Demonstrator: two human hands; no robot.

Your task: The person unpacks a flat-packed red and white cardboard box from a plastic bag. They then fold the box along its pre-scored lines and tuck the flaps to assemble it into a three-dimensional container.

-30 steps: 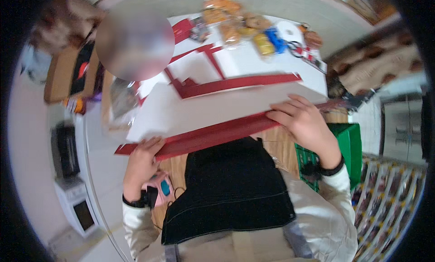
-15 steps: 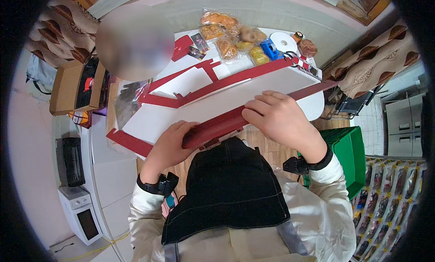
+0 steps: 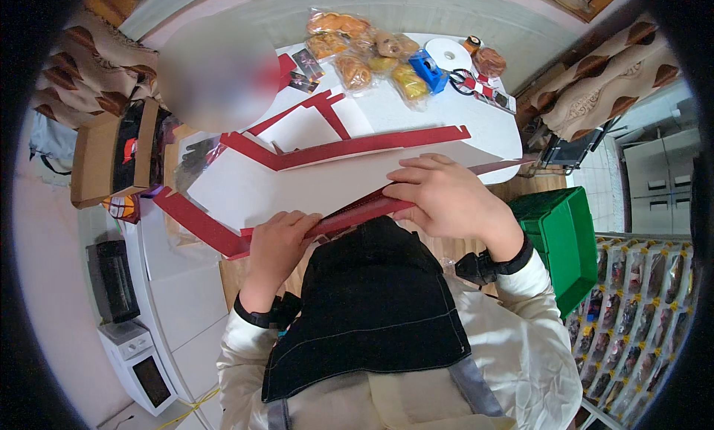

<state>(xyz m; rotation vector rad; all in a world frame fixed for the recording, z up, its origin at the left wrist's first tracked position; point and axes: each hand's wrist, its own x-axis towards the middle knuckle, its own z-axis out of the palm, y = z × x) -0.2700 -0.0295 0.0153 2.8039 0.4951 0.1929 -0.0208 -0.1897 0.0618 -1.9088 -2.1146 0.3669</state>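
A large cardboard sheet (image 3: pixel 327 181), white on its upper face with red folded borders, lies across the table at a slant. My left hand (image 3: pixel 279 248) is closed on its near red flap (image 3: pixel 349 218), close to the black apron at my waist. Farther right along that same flap, my right hand (image 3: pixel 450 196) pinches it, fingers over the top and thumb below. The flap stands partly folded up between the hands. Opposite, the far red border (image 3: pixel 357 144) is also bent up. Behind it lies another white piece with red strips (image 3: pixel 327 114).
Bagged breads (image 3: pixel 353 69), a blue tape dispenser (image 3: pixel 428 72), a white roll (image 3: pixel 448 55) and black-handled scissors (image 3: pixel 467 82) sit at the table's back. An open brown carton (image 3: pixel 93 159) stands left, a green crate (image 3: pixel 554 244) right. A blurred patch hides the far left.
The near flap has tilted and shows a narrower red face. My right hand has shifted slightly left and down along it, and the sheet's left end has moved left. The whole view has shifted slightly.
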